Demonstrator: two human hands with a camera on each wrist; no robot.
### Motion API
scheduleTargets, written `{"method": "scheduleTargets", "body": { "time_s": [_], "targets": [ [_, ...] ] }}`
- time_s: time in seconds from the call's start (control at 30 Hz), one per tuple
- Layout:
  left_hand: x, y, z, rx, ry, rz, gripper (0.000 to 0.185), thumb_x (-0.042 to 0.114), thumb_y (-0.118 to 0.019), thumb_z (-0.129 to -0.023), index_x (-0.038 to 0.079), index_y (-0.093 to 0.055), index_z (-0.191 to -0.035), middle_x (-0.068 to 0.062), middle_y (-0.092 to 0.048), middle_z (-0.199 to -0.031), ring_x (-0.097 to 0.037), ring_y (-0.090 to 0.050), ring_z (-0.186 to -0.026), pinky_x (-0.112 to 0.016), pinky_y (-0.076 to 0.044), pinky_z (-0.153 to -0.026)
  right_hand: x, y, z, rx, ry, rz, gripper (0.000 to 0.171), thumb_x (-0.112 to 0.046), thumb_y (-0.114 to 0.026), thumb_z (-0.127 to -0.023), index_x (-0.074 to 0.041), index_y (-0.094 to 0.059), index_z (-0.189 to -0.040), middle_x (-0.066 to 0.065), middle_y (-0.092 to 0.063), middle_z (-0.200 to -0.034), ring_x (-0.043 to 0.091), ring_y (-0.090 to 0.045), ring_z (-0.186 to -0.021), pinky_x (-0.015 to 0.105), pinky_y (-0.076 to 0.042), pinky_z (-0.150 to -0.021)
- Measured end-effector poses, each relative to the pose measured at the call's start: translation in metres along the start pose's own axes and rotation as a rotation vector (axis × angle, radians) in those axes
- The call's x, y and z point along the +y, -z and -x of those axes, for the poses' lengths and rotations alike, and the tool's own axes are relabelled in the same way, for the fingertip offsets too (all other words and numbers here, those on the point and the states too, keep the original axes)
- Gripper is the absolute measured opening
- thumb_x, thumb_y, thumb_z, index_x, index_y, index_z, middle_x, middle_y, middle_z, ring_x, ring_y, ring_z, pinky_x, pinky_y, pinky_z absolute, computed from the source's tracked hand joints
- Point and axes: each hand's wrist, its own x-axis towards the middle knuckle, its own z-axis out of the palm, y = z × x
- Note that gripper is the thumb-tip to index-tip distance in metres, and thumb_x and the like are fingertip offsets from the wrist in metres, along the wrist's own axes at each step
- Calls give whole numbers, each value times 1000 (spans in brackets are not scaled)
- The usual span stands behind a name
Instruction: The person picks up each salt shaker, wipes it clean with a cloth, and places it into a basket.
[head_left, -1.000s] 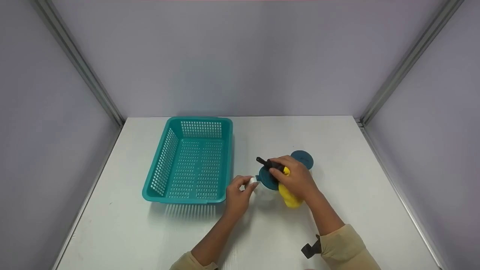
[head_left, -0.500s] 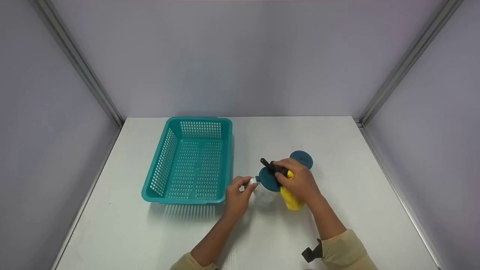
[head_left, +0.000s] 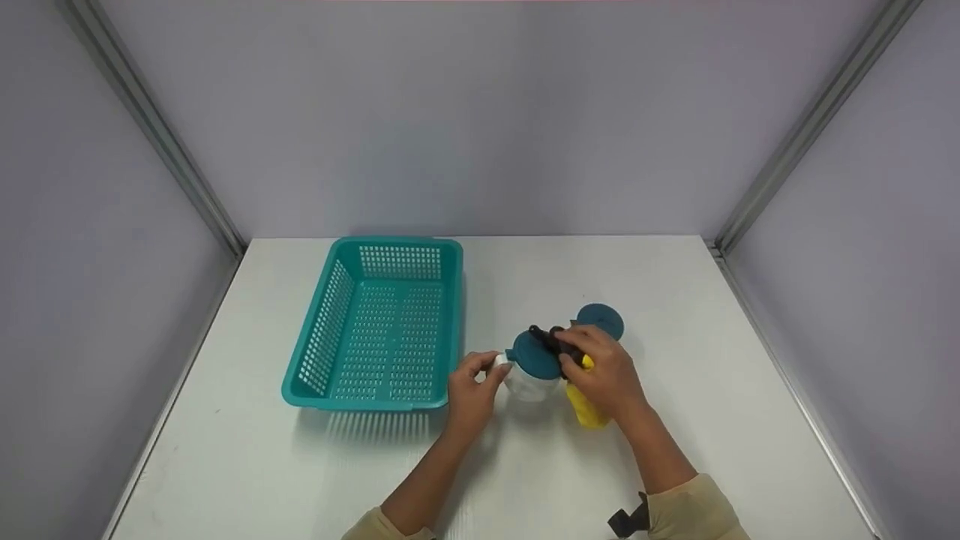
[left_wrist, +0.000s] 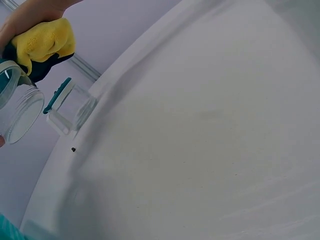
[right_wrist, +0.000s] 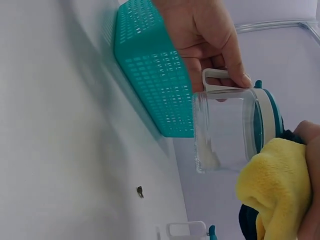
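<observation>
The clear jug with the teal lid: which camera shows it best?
The right wrist view: the jug fills the frame, its clear wall, handle and teal lid all plain. The head view shows it small, partly behind hands. The left wrist view catches only its edge.

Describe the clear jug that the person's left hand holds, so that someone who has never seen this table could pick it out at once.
Start from the teal basket on the white table; just to its right, between the two hands, stands the clear jug. The left hand grips its white handle, and the right hand holds a yellow cloth against it. A second jug behind is untouched.
</observation>
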Motion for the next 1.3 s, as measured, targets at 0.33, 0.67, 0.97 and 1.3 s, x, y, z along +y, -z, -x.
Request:
{"method": "scheduleTargets", "body": {
  "time_s": [0.33,0.67,0.97,1.3],
  "targets": [
    [23,7,6,-2,43,20,12,6,-71,-89,2,-72,-101,-7,-65,-86,-11,-56,-81,-23,-51,-79,7,-12,14,121,187,58,33,-14,-75,-84,-22,-73,-116,-2,-66,-119,19,-61,-114,45,-54,-96],
    [-9,1,-3,12,128,48,15,12,-73,-89,8,-72,-103,-5,-67,-92,-15,-58,-88,-21,-56,-76,10,-25,20,296,400,111,32,-18,-71,-81,-17,-75,-113,5,-68,-118,23,-63,-110,19,-40,-106],
    [-12,1,-5,14,36,57,16,20,-74,-89,10,-73,-101,-2,-69,-90,-15,-61,-87,-36,-57,-81,5,-36,21,426,602,236,30,-24,-64,-85,-14,-75,-111,9,-69,-115,27,-64,-106,39,-51,-92],
    [-9,0,-3,6,62,44,13,19,-74,-89,13,-73,-100,0,-69,-90,-15,-61,-86,-31,-57,-76,-3,-46,23,509,675,277,29,-23,-64,-84,-12,-76,-107,8,-71,-112,32,-65,-102,47,-53,-83]
  ]
}}
